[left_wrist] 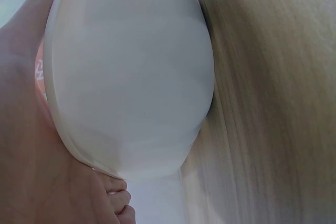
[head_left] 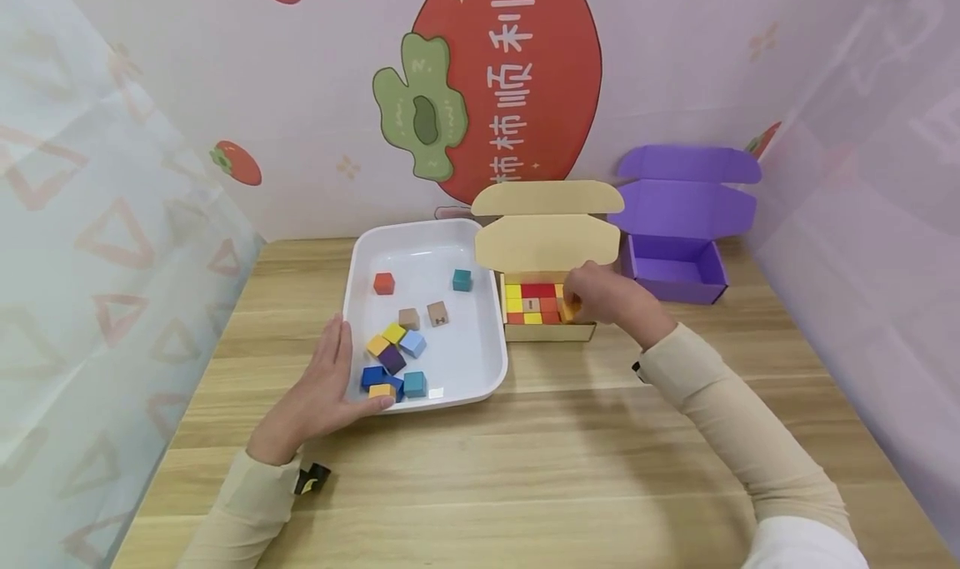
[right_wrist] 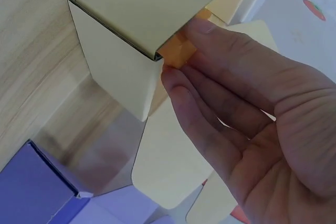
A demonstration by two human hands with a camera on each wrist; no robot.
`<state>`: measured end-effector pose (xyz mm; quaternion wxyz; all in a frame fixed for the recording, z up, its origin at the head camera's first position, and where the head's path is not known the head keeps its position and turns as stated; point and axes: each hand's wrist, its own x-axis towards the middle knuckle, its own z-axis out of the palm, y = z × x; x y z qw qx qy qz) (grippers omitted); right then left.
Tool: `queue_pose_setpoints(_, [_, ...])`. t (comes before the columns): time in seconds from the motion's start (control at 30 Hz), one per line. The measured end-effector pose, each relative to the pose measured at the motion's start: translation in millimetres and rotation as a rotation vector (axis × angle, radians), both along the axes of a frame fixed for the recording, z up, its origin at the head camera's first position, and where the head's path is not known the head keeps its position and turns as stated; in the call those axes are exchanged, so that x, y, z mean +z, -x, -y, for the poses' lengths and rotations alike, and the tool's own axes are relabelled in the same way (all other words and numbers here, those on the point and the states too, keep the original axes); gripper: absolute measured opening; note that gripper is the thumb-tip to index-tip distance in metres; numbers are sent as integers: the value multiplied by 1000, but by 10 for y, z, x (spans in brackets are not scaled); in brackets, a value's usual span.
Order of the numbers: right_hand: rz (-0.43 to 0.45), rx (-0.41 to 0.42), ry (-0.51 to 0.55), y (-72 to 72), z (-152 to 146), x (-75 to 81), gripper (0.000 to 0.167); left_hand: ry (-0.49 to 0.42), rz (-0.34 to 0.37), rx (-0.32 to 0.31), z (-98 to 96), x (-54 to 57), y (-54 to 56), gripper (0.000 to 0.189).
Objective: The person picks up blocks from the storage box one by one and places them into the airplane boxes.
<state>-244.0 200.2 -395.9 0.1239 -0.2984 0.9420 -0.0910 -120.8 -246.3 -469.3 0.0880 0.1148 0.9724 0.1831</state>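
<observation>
My left hand (head_left: 318,390) rests against the front left corner of a white tray (head_left: 491,381). Its thumb lies along the front rim, near an orange block, and the fingers extend along the left side. Inside the tray are several small wooden blocks, including a red block (head_left: 384,283), a purple block (head_left: 392,359) and a light blue block (head_left: 413,343). My right hand (head_left: 600,292) pinches an orange block (right_wrist: 178,50) between thumb and fingers, at the right end of an open cream cardboard box (head_left: 546,333). Rows of red, yellow and plain wood blocks fill much of that box.
To the right of the cream box stands an open purple box (head_left: 675,290), its lid raised. The cream lid (head_left: 547,242) stands up behind its box, against the patterned backdrop (head_left: 315,94). Everything sits on a wood-grain table (head_left: 480,486).
</observation>
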Motion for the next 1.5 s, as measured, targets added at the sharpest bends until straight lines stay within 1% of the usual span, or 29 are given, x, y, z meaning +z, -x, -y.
queue_pose_setpoints(0.13, [12, -5, -51, 21, 35, -14, 37, 7, 2, 1, -13, -7, 2, 140])
queue_pose_setpoints(0.2, [25, -13, -64, 26, 49, -13, 39, 11, -1, 3, -17, -4, 4, 140])
queue_pose_setpoints(0.27, [21, -17, -67, 30, 63, -15, 36, 10, -3, 5, -18, -1, 5, 140])
queue_pose_setpoints(0.4, [-7, -12, -83, 41, 94, -56, 24, 9, -2, 10, -15, 0, 5, 140])
queue_pose_setpoints(0.43, [-19, -4, -88, 44, 101, -77, 24, 10, 1, 10, -16, -1, 4, 140])
queue_pose_setpoints(0.5, [-32, 16, -93, 51, 115, -124, 29, 8, 6, 11, -18, -3, 1, 140])
queue_pose_setpoints(0.6, [-86, 43, -99, 43, 136, -180, 36, 3, 8, 9, -22, 2, -2, 140])
queue_pose_setpoints(0.73, [-223, 77, -110, 31, 162, -217, 39, 2, -8, 6, -15, 15, 2, 139])
queue_pose_setpoints(0.8, [-278, 99, -107, 28, 161, -222, 41, 3, -15, 6, -10, 18, 4, 139])
queue_pose_setpoints(0.87, [-282, 112, -94, 22, 149, -217, 44, 3, -14, 7, -8, 17, 6, 140])
queue_pose_setpoints(0.93, [-240, 106, -76, 11, 120, -205, 46, -2, -9, 7, -12, 11, 2, 140])
queue_pose_setpoints(1.0, [-188, 72, -42, -24, 73, -172, 42, -7, -1, 6, -20, 2, -4, 141])
queue_pose_setpoints(1.1, [-149, -21, 23, -105, -17, -105, 21, -10, 7, 5, -31, -15, -14, 141])
queue_pose_setpoints(1.13, [-143, -55, 58, -143, -50, -77, 20, -11, 6, 6, -34, -16, -17, 141])
queue_pose_setpoints(1.2, [-142, -116, 118, -219, -119, -44, 28, -7, 1, 5, -34, -17, -20, 141])
queue_pose_setpoints(1.3, [-93, -209, 171, -331, -202, -59, 53, -3, -8, 6, -31, -8, -20, 140])
queue_pose_setpoints(1.37, [-68, -249, 203, -398, -243, -143, 65, 0, -10, 7, -26, -5, -18, 140])
queue_pose_setpoints(1.43, [-53, -291, 229, -463, -261, -264, 82, 0, -12, 6, -22, -2, -17, 140])
queue_pose_setpoints(1.5, [-72, -324, 264, -506, -251, -405, 83, 0, -11, 8, -15, 2, -20, 140])
